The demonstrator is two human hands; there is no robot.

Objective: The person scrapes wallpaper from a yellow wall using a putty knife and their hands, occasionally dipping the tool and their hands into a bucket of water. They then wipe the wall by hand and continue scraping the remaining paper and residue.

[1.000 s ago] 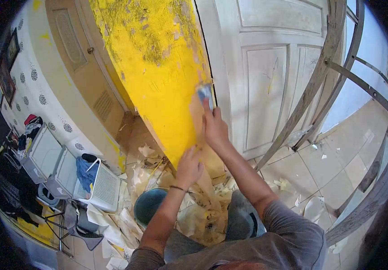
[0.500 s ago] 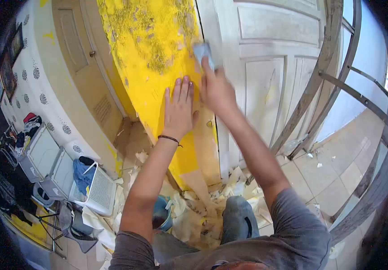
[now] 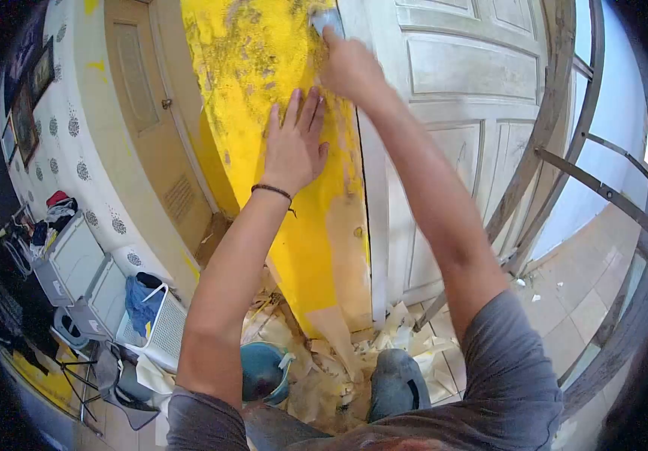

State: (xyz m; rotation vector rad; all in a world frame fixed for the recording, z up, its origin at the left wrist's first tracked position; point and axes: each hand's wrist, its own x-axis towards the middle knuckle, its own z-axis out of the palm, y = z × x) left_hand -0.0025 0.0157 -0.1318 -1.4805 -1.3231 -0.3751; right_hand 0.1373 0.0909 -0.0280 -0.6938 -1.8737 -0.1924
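A narrow yellow wall face [image 3: 297, 255] stands before me, its upper part blotched with dark stains and worn patches. My left hand [image 3: 294, 146] lies flat against this wall with the fingers stretched upward. Higher and to the right, my right hand [image 3: 354, 71] is closed around a scraper [image 3: 327, 22] with a wide grey-blue blade. The blade is at the wall's right edge, close to the white door frame. My fingers hide most of its handle. Lower down, the wall shows a bare tan patch [image 3: 348, 225].
A white panelled door [image 3: 482, 68] is on the right, with a wooden ladder-like frame [image 3: 519, 173] before it. Peeled scraps [image 3: 399, 331] litter the floor. A teal bucket [image 3: 280, 394] stands near my legs. A white basket [image 3: 162, 323] holds clothes at the left.
My right hand has moved the scraper upward along the wall's right edge. My left hand also sits higher in view, still flat on the wall. The view has shifted, showing more of the bucket.
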